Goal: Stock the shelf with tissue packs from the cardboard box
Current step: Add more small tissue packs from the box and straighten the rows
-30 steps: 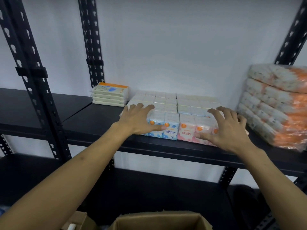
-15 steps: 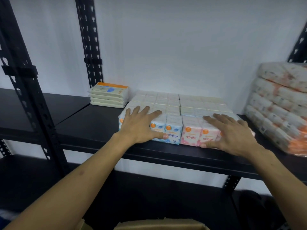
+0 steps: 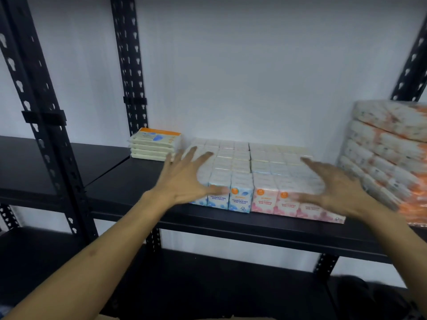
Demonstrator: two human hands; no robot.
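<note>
From the head camera, the left hand [image 3: 182, 181] and right hand [image 3: 335, 190] were spread wide, holding nothing, fingers straight over the blue tissue packs [image 3: 227, 181] and pink tissue packs [image 3: 275, 181] standing in rows on the black metal shelf [image 3: 231, 229] between and beyond them. Whether the fingers touched them was lost in blur. Film-wrapped and boxy, the packs probably felt light, soft and slightly slick; gripping their sides seemed best.

The blue tissue packs [image 3: 240, 196] read "FRAGRANCE FREE MINI TISSUE"; the pink tissue packs [image 3: 265, 199] read "ROSE SCENTED MINI TISSUE", with "10" in an orange circle; other print is too blurred
</note>
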